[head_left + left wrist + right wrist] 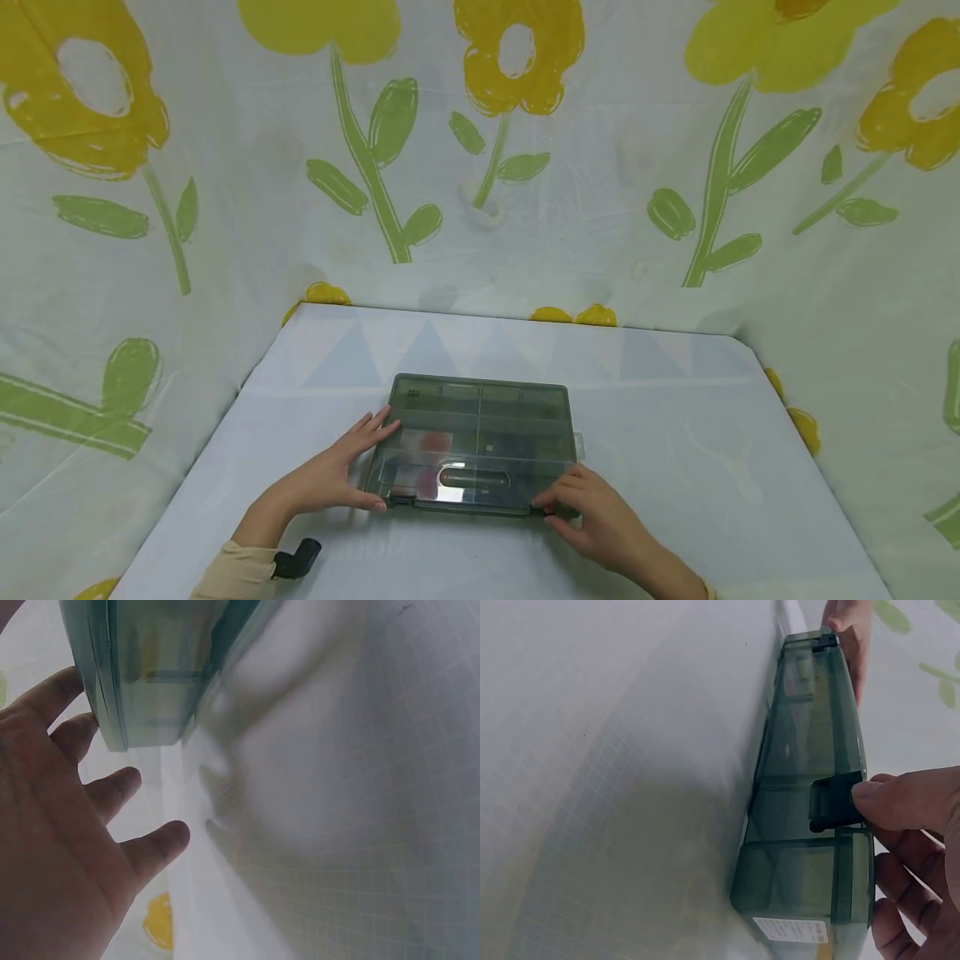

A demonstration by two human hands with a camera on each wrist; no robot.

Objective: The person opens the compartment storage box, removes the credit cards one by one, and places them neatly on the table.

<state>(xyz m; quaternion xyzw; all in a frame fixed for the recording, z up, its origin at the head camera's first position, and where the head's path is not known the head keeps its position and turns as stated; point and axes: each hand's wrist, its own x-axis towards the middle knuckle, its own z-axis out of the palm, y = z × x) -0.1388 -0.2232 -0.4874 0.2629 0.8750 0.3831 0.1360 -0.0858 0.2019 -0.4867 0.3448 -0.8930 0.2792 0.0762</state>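
A translucent dark green storage box point(480, 417) with a lid and inner dividers lies flat on the table. Along its front side are two dark latches; the right one point(836, 801) sticks out from the wall under my right thumb. My right hand point(596, 517) grips the front right corner there, its other fingers curled at the lid's edge. With fingers spread, my left hand point(330, 475) steadies the opposite side, fingertips along the left edge and thumb by the front left corner. Reddish and pale items point(429, 443) show faintly through the lid.
The white table point(675, 467) has pale blue triangles along its far side. Cloth with yellow flowers point(517, 58) hangs behind and at both sides. A black object point(297, 558) sits at the left sleeve cuff. The box carries a white label point(791, 930) on its right end.
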